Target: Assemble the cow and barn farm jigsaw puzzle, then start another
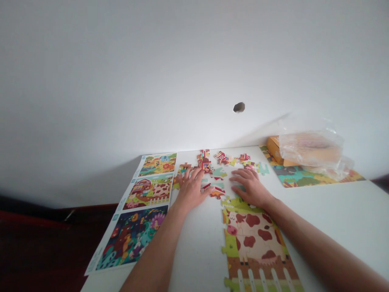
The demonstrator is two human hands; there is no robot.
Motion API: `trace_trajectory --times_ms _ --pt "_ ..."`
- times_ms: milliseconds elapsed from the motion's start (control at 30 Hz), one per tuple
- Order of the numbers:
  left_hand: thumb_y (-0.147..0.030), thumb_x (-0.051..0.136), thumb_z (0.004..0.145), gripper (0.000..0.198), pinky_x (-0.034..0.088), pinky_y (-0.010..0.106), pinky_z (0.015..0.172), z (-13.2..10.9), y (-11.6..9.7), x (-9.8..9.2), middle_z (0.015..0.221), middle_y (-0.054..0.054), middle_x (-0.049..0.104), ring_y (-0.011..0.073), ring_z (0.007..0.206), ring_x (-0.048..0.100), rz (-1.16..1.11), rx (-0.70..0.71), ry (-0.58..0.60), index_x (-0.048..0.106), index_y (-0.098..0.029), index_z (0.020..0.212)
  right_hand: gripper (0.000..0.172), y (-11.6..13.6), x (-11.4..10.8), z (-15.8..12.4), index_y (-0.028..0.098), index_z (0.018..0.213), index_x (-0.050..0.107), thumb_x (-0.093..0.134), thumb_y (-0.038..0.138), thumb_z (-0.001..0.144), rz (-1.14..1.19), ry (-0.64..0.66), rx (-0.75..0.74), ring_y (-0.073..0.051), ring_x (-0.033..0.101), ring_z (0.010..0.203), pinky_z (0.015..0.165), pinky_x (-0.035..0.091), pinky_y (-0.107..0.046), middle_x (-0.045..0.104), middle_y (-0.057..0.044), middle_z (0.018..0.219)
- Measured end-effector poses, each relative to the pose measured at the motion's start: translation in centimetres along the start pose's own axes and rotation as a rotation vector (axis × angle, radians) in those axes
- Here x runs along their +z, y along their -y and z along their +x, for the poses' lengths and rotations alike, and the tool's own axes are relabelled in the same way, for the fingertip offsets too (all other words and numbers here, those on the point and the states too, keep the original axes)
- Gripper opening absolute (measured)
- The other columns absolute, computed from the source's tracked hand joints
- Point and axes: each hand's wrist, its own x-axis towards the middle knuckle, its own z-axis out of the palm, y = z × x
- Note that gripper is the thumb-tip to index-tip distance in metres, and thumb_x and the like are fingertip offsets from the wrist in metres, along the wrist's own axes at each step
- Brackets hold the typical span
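Note:
My left hand (192,188) lies palm down over loose jigsaw pieces, fingers spread. Just beyond its fingertips is a red piece (206,164), and beside its thumb are red-and-teal pieces (217,191). My right hand (249,186) rests flat with fingers apart at the top edge of the joined cow puzzle (258,239). Its palm covers part of that edge. Farther back lie more loose pieces, among them a red barn piece (221,157) and a pale teal one (263,168).
On the left lies a picture sheet (172,194) with three printed scenes. At the back right, a clear plastic bag (311,142) sits over an orange box (275,149) on a colourful board (291,178). A white wall (182,81) with a hole (239,107) stands behind the white table (197,251).

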Motion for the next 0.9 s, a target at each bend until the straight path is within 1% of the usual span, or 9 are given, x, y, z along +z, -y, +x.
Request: trace_trajectory --times_ms 100,233,433,600,700,800,900 --pt "-0.056 0.065 0.084 0.056 0.029 0.055 0.112 0.0 0.0 0.0 0.146 0.007 0.05 0.0374 0.134 0.04 0.006 -0.008 -0.001 0.058 -0.029 0.133 0.029 -0.1 0.1 0.0 0.026 0.119 0.067 0.056 0.038 0.095 0.006 -0.005 -0.002 -0.03 0.05 0.128 0.112 0.028 -0.054 0.061 -0.009 0.136" --pt "-0.056 0.064 0.085 0.051 0.03 0.056 0.109 -0.1 0.0 -0.1 0.145 0.004 0.05 0.0378 0.131 0.041 0.008 -0.011 0.003 0.06 -0.035 0.131 0.029 0.0 0.0 0.0 0.025 0.119 0.068 0.057 0.038 0.095 0.009 -0.007 -0.007 -0.029 0.05 0.127 0.112 0.027 -0.054 0.061 -0.01 0.135" --pt "-0.055 0.066 0.084 0.052 0.032 0.054 0.107 0.0 0.1 -0.1 0.136 0.006 0.052 0.0348 0.123 0.045 -0.029 0.001 -0.002 0.061 -0.035 0.132 0.028 0.0 -0.1 0.0 0.026 0.118 0.068 0.056 0.037 0.095 0.006 -0.003 -0.002 -0.029 0.05 0.127 0.112 0.028 -0.053 0.061 -0.01 0.135" --pt "-0.055 0.066 0.084 0.054 0.032 0.055 0.105 0.0 0.2 0.0 0.135 0.007 0.05 0.0359 0.122 0.044 -0.036 -0.006 0.006 0.059 -0.038 0.135 0.03 0.2 -0.1 -0.1 0.025 0.12 0.067 0.056 0.038 0.095 -0.005 0.014 0.007 -0.03 0.051 0.127 0.113 0.027 -0.054 0.06 -0.011 0.136" --pt "-0.055 0.065 0.083 0.055 0.031 0.056 0.106 0.0 0.2 0.0 0.136 0.007 0.05 0.0361 0.122 0.043 -0.029 -0.007 0.005 0.059 -0.039 0.135 0.034 0.4 -0.2 0.0 0.024 0.125 0.064 0.054 0.037 0.096 -0.034 0.011 0.033 -0.031 0.048 0.132 0.114 0.024 -0.056 0.057 -0.012 0.141" --pt "-0.054 0.065 0.084 0.054 0.03 0.055 0.106 0.0 0.2 0.0 0.136 0.007 0.05 0.0354 0.122 0.044 -0.026 -0.01 0.004 0.058 -0.04 0.136 0.036 0.3 -0.5 1.3 0.022 0.128 0.062 0.051 0.034 0.097 -0.077 -0.017 0.1 -0.031 0.046 0.133 0.113 0.026 -0.055 0.054 -0.012 0.144" --pt "-0.056 0.064 0.084 0.056 0.029 0.055 0.107 0.0 0.2 0.2 0.136 0.008 0.05 0.035 0.122 0.043 -0.025 -0.004 0.002 0.057 -0.04 0.137 0.037 0.0 -0.9 4.4 0.02 0.13 0.061 0.05 0.032 0.096 -0.104 -0.023 0.197 -0.029 0.049 0.13 0.11 0.033 -0.046 0.055 -0.012 0.143"
